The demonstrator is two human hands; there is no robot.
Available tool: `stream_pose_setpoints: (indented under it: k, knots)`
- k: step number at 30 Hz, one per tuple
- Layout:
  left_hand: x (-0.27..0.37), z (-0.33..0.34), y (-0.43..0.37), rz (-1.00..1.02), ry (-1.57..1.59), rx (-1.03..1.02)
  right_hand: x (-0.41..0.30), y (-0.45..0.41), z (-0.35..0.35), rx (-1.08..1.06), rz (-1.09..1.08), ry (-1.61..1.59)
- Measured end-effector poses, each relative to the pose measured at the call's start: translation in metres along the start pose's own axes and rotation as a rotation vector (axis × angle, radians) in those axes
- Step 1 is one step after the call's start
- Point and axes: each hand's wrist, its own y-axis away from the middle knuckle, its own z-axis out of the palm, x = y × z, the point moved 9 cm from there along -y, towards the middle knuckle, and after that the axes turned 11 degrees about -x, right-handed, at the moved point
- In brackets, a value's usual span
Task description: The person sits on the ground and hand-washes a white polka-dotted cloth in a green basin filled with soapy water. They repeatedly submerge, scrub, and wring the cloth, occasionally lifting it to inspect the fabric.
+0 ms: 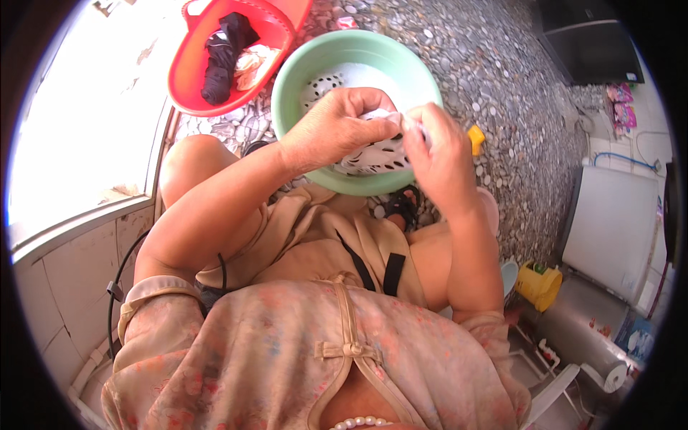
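Observation:
Both my hands grip a white cloth with dark spots point(376, 156) above a round green plastic basin point(290, 129). My left hand point(349, 126) pinches a bunched part of it between thumb and fingers. Close beside it, my right hand point(438, 148) holds the same gathered part. The lower end of the cloth hangs into the basin, and more spotted fabric point(322, 86) lies at its far left wall. Whitish, sudsy water point(371, 78) shows in the basin behind my hands. My fingertips partly hide the gripped fold.
A red plastic basket point(183, 80) at the upper left holds a rolled black item point(220, 64) and a pale cloth point(252, 67). A yellow object point(475, 140) lies on the pebble-patterned floor point(516, 107). Farther right are a yellow container point(543, 287) and a white appliance point(613, 231).

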Motion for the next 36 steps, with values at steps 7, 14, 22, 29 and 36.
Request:
stream_pose_setpoints:
  k: [7,14,22,29,36]
  knots:
    - [-0.008,0.002,-0.005,0.042,0.370,-0.118,0.037,0.010,0.005,-0.020,0.189,-0.674]
    - [-0.010,0.003,-0.003,0.007,0.340,-0.143,0.037,0.011,0.010,0.011,0.216,-0.768]
    - [-0.008,-0.003,-0.004,0.026,0.238,-0.087,0.034,0.011,0.008,-0.036,0.239,-0.653]
    - [-0.003,-0.005,-0.005,0.057,0.117,-0.090,0.040,0.013,0.008,-0.019,0.264,-0.629]
    - [-0.002,-0.007,-0.005,0.028,-0.095,-0.038,-0.004,0.003,0.000,0.003,0.007,-0.153]
